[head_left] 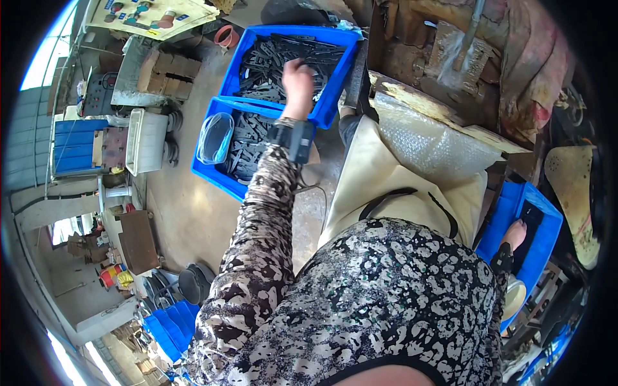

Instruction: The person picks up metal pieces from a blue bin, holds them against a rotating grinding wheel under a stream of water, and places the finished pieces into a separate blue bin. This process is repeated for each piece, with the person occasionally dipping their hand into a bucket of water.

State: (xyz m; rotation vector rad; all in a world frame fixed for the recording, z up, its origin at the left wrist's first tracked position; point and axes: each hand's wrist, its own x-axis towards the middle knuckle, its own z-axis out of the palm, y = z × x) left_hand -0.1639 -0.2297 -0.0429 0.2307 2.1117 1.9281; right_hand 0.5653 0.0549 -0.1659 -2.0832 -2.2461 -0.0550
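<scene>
Above the upper blue tub [232,76], ahead and to your left, your left hand [298,83] hangs over a heap of thin dark pieces [270,61]; its grip looks partly curled, but blur hides whether it has hold of one. At far right, your right hand [515,235] is inside another blue tub [546,225], its grip unclear. Lifting tangled pieces singly, by their flat sides, should work best

The person wears a long-sleeved top [399,289] in a blotchy print of black, grey and off-white, with a plain black neckband [393,358]. A cream apron [364,170] with dark curved strips [385,201] covers the lap. A black strap with a boxy dark device [300,141] circles the left wrist, over the sleeve end.
</scene>
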